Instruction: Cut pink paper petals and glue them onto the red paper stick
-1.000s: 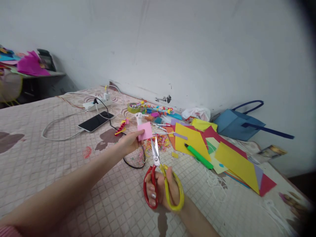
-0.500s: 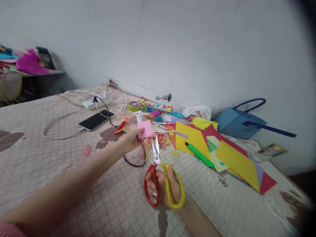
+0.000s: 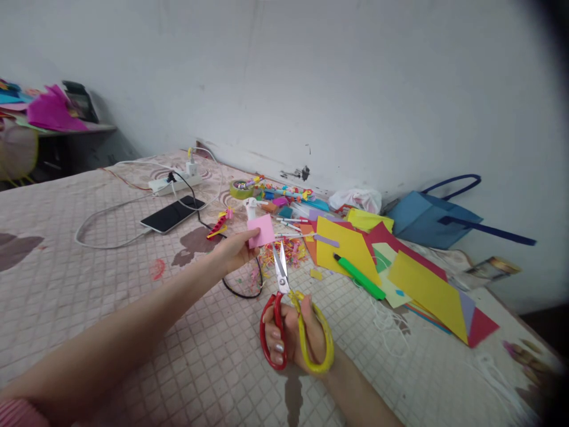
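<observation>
My left hand (image 3: pixel 233 251) pinches a small pink paper square (image 3: pixel 261 230) and holds it up above the quilted surface (image 3: pixel 133 332). My right hand (image 3: pixel 291 338) grips scissors (image 3: pixel 288 314) with one red and one yellow handle. Their blades point away from me, closed or nearly so, with the tip just below and right of the pink square. A heap of small coloured paper scraps (image 3: pixel 287 254) lies under the blades.
Coloured paper sheets (image 3: pixel 400 267) with a green marker (image 3: pixel 359 277) lie to the right. A blue bag (image 3: pixel 433 219) sits by the wall. A phone (image 3: pixel 172 214), power strip (image 3: pixel 175 184) and cables lie to the left. Pens and tape (image 3: pixel 242 190) line the wall.
Both hands and the view have shifted slightly; the pink square and the scissors stay in about the same relation. Nothing was picked up or let go.
</observation>
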`<action>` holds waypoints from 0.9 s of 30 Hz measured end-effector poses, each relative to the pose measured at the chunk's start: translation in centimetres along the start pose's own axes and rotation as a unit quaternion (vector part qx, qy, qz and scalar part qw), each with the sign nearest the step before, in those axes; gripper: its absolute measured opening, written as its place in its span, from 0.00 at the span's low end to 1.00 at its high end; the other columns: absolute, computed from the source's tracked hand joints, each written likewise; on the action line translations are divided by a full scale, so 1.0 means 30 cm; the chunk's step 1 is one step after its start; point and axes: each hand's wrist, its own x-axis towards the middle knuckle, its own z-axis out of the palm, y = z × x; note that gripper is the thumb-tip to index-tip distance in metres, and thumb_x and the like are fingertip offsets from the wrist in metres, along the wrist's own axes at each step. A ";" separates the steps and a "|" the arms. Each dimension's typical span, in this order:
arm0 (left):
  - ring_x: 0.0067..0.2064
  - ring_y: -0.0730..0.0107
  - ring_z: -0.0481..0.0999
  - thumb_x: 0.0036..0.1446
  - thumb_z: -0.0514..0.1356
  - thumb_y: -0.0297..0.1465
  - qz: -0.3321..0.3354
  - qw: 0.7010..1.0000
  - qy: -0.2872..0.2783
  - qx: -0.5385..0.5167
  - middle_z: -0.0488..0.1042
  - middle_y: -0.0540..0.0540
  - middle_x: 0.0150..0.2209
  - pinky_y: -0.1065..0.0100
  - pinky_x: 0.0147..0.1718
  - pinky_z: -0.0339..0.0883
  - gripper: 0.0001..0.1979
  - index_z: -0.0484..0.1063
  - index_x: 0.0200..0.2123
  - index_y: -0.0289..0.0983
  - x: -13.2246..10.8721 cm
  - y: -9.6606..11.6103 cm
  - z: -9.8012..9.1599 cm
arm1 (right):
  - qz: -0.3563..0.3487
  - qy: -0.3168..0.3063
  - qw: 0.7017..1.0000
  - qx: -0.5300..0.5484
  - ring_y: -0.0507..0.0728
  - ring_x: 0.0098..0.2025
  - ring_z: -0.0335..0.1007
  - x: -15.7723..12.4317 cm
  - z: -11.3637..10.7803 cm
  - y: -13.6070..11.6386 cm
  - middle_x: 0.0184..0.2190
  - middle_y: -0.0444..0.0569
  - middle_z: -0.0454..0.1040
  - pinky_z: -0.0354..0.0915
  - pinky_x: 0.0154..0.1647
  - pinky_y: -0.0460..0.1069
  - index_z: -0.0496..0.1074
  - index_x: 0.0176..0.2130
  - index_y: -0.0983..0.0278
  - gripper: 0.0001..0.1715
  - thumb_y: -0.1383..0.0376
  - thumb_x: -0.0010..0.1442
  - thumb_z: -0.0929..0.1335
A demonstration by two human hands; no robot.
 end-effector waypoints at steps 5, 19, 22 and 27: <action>0.17 0.79 0.69 0.55 0.57 0.20 -0.003 1.000 0.000 0.000 0.71 0.49 0.20 0.78 0.14 0.63 0.06 0.68 0.27 0.32 0.000 0.000 0.001 | 0.002 -0.001 1.000 0.004 0.48 0.21 0.55 -0.003 -0.004 0.000 0.24 0.43 0.60 0.56 0.19 0.44 0.69 0.37 0.69 0.41 0.35 0.49 0.59; 0.18 0.79 0.69 0.54 0.58 0.21 -0.002 1.000 -0.009 0.009 0.72 0.49 0.22 0.78 0.15 0.63 0.04 0.69 0.28 0.31 0.004 -0.009 -0.002 | 0.001 0.005 1.000 -0.004 0.48 0.21 0.56 -0.004 -0.006 -0.002 0.24 0.43 0.60 0.57 0.20 0.45 0.68 0.37 0.68 0.41 0.35 0.49 0.58; 0.18 0.80 0.69 0.54 0.58 0.21 0.002 1.000 -0.018 0.017 0.72 0.49 0.21 0.78 0.15 0.63 0.05 0.70 0.27 0.31 0.004 -0.013 -0.003 | -0.004 0.006 1.000 -0.003 0.48 0.22 0.55 -0.003 -0.009 -0.001 0.24 0.43 0.60 0.57 0.20 0.44 0.69 0.37 0.69 0.41 0.35 0.50 0.57; 0.23 0.77 0.73 0.48 0.63 0.20 0.014 0.994 -0.080 0.066 0.76 0.44 0.27 0.78 0.19 0.66 0.03 0.73 0.30 0.29 0.001 -0.026 -0.007 | -0.011 0.008 1.000 -0.005 0.48 0.21 0.55 0.000 -0.007 -0.003 0.23 0.42 0.60 0.56 0.19 0.44 0.69 0.36 0.68 0.41 0.35 0.49 0.58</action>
